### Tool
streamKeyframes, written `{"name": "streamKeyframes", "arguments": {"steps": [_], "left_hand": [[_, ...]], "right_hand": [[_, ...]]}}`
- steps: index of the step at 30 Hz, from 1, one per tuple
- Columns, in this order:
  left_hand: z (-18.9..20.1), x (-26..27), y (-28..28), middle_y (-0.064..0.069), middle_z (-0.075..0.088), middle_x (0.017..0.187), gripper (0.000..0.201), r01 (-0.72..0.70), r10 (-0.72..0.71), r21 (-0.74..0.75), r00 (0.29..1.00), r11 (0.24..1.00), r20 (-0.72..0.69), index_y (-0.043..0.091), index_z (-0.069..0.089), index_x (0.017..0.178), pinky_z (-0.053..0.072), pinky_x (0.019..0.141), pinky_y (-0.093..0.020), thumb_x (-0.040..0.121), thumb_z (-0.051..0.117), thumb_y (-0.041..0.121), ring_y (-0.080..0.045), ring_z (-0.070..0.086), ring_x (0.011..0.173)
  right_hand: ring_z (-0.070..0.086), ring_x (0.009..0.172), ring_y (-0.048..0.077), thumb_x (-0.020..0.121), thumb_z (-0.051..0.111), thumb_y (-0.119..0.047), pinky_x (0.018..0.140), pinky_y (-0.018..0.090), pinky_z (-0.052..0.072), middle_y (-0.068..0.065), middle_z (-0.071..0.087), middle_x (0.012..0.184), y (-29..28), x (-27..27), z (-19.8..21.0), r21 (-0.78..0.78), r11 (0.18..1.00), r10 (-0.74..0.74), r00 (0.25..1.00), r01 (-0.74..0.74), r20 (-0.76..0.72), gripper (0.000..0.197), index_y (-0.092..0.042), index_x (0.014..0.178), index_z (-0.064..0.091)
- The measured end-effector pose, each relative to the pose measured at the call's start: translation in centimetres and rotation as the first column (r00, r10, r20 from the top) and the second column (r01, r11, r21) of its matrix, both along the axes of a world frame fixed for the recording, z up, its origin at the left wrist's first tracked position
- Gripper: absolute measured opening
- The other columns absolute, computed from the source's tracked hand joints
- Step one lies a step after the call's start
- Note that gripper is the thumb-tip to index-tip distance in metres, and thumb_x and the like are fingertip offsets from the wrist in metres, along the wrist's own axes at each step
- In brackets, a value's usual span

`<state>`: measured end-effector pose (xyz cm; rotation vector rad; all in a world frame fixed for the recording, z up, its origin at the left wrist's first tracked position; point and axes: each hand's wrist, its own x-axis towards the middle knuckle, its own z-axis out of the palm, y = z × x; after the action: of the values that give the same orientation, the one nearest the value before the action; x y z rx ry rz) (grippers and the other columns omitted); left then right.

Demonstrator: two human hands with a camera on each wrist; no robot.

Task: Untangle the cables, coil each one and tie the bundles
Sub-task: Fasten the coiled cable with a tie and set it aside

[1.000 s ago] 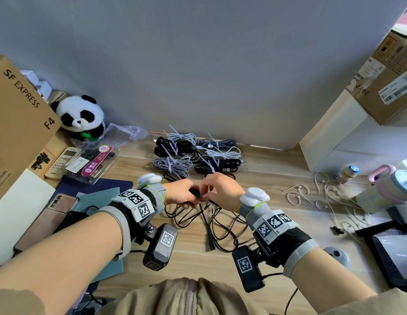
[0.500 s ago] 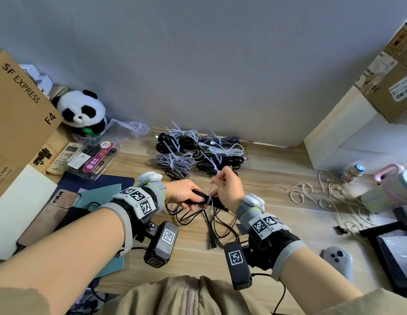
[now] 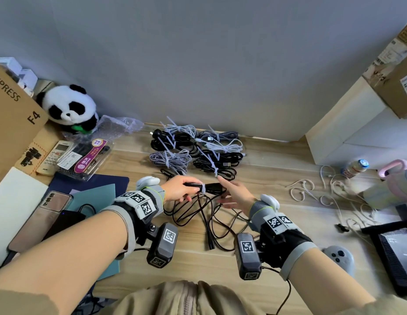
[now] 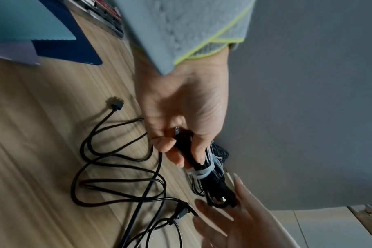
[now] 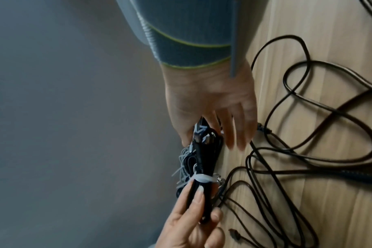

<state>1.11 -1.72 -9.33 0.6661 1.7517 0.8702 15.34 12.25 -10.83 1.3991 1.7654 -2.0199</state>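
A black cable bundle (image 3: 212, 187) with a white tie (image 3: 203, 188) round its middle is held just above the wooden table (image 3: 277, 208). My left hand (image 3: 191, 190) grips one end of it; the left wrist view shows my fingers (image 4: 170, 144) curled round the bundle (image 4: 214, 182). My right hand (image 3: 228, 190) is beside the other end, fingers straight and spread, holding nothing; the right wrist view shows those fingers (image 5: 231, 130) next to the bundle (image 5: 202, 161). Loose black cables (image 3: 198, 218) lie tangled under both hands. Several tied bundles (image 3: 193, 151) lie by the wall.
A cardboard box (image 3: 14, 123), plush panda (image 3: 69, 108), remote (image 3: 54, 158), blister pack (image 3: 89, 156) and phone (image 3: 48, 205) crowd the left. White earphone cables (image 3: 311, 189), a bottle (image 3: 355, 167), pink cup (image 3: 395, 178), grey controller (image 3: 340, 258) and black device (image 3: 395, 248) sit right.
My right hand pinched and pulled the tie's tail upward; now it has let go and spread open to the right. The left hand still holds the bundle.
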Motion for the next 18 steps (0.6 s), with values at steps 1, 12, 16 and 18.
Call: {"name": "streamKeyframes", "arguments": {"steps": [1,12,16,18], "left_hand": [[-0.3,-0.1,0.3,-0.004,0.058,0.080,0.026,-0.030,0.030,0.015,1.000,0.999,0.008,0.017,0.062,0.109,0.034,0.041,-0.013,0.094,0.049,0.000,-0.005,0.053,0.052],[-3.9,-0.6,5.1,-0.020,0.060,0.107,0.029,-0.397,0.393,0.005,0.912,0.918,0.118,-0.003,0.054,0.118,0.055,0.060,-0.015,0.092,0.044,-0.010,-0.015,0.062,0.073],[-4.2,-0.7,6.1,-0.026,0.057,0.112,0.034,-0.519,0.508,-0.053,0.802,0.853,0.313,-0.010,0.045,0.126,0.056,0.066,-0.020,0.094,0.038,-0.012,-0.022,0.064,0.080],[-4.4,-1.0,6.5,-0.027,0.056,0.119,0.037,-0.527,0.523,-0.102,0.766,0.844,0.373,-0.007,0.040,0.132,0.056,0.079,-0.025,0.095,0.037,-0.010,-0.027,0.065,0.090]], "right_hand": [[0.064,0.065,0.017,0.092,0.056,-0.043,0.051,0.021,0.049,0.008,0.065,0.088,0.1,0.1,-0.1,-0.023,1.000,0.021,1.000,-0.021,-0.002,0.036,-0.013,0.112,0.057],[0.054,0.067,0.013,0.091,0.060,-0.008,0.063,0.023,0.050,0.004,0.057,0.081,2.2,-1.9,-3.0,0.000,0.962,-0.273,0.961,0.274,0.038,0.004,-0.009,0.094,0.059],[0.055,0.069,0.014,0.088,0.065,-0.021,0.061,0.026,0.050,0.004,0.058,0.082,3.2,-2.4,-4.2,0.139,0.971,-0.216,0.961,0.194,0.172,0.018,-0.011,0.100,0.058],[0.055,0.064,0.014,0.089,0.065,-0.022,0.061,0.026,0.052,0.003,0.057,0.074,3.8,-2.7,-4.6,0.100,0.973,-0.221,0.959,0.206,0.179,0.019,-0.009,0.098,0.056]]}}
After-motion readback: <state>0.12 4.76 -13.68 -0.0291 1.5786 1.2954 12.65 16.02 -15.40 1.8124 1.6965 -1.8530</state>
